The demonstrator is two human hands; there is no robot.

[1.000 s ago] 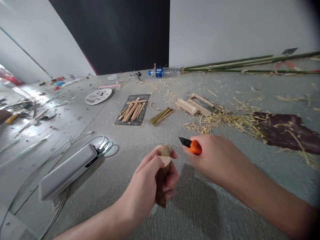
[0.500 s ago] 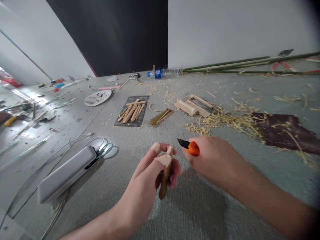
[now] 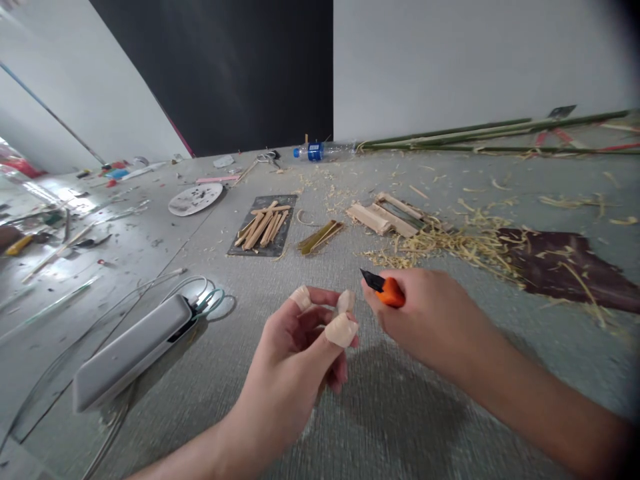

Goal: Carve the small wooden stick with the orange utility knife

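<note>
My left hand (image 3: 295,360), with pale tape on its thumb and index finger, is closed in a pinch in front of me. The bamboo stick it held a moment earlier is mostly hidden by the fingers. A pale tip (image 3: 345,302) shows at the fingertips; I cannot tell whether that is stick or tape. To its right, my right hand (image 3: 425,313) grips a utility knife (image 3: 389,291) with an orange handle, its dark blade pointing up and left. The blade is apart from the left hand.
Beyond my hands lie a dark board (image 3: 240,240) with several cut sticks, bamboo strips (image 3: 320,237), split pieces (image 3: 373,218) and shavings (image 3: 450,243). A power bank (image 3: 133,353) with cables sits left. Farther off are a plate (image 3: 195,200), a bottle (image 3: 316,152) and long bamboo poles (image 3: 450,139).
My left hand has turned, and the stick that hung below its fingers is now out of sight. My right hand with the knife has shifted slightly right.
</note>
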